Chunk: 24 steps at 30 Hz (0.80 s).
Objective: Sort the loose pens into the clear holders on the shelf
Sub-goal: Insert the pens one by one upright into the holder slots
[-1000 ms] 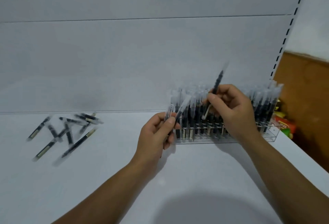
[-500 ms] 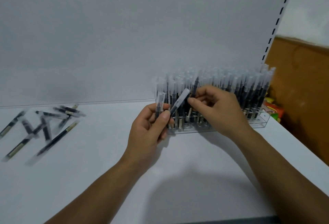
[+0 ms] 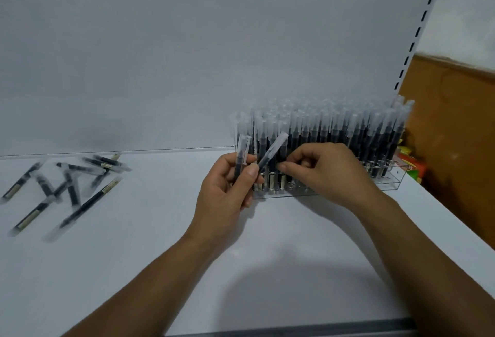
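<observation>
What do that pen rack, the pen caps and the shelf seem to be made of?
Rack: likely clear acrylic or a similar hard plastic; it has a glossy, see-through wall with bright edge lines.
Pen caps: frosted, translucent plastic; dark tips show dimly through.
Shelf: smooth white matt surface, probably painted metal, though the look leaves that open.

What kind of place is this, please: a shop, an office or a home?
Probably a shop: a white display shelf with a slotted upright, and a clear holder packed with identical capped pens, like stock.
</observation>
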Each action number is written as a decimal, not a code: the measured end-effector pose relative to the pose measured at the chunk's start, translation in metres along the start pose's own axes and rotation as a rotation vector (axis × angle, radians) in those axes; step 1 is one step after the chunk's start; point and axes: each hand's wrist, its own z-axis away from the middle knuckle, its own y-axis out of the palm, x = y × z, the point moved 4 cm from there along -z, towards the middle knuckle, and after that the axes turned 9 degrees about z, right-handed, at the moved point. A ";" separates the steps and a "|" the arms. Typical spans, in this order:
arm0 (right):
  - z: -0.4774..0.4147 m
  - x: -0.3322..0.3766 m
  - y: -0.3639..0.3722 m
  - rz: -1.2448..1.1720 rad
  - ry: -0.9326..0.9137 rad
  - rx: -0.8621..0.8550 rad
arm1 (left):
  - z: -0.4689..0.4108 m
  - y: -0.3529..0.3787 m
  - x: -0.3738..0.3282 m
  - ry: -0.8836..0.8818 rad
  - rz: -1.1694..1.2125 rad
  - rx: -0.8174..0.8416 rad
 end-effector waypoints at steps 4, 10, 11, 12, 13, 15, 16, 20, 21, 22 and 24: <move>0.003 -0.001 -0.011 -0.195 -0.044 -0.003 | 0.000 0.000 0.000 0.008 0.018 -0.015; 0.012 0.032 0.003 -0.597 -0.210 0.218 | 0.001 0.002 0.001 0.017 0.011 0.007; 0.012 0.033 0.003 -0.633 -0.200 0.197 | 0.001 0.002 0.001 0.022 -0.001 0.016; 0.012 0.034 0.004 -0.669 -0.185 0.179 | 0.001 0.003 0.001 0.029 -0.025 0.033; 0.012 0.034 0.004 -0.698 -0.173 0.164 | 0.002 0.004 0.001 0.035 -0.060 0.057; 0.013 0.033 0.003 -0.754 -0.166 0.143 | 0.004 0.007 0.002 0.036 -0.113 0.098; 0.012 0.032 0.000 -0.786 -0.162 0.119 | 0.005 0.008 0.002 0.032 -0.120 0.102; 0.005 0.012 -0.024 -0.941 -0.039 -0.192 | 0.004 0.003 0.003 0.005 -0.152 0.070; 0.005 0.006 -0.030 -0.937 -0.019 -0.280 | 0.004 0.002 0.003 0.001 -0.166 0.072; 0.004 0.003 -0.035 -0.901 -0.011 -0.351 | 0.004 0.002 0.004 -0.002 -0.179 0.076; 0.005 -0.001 -0.037 -0.753 -0.023 -0.444 | 0.004 0.002 0.004 -0.004 -0.185 0.089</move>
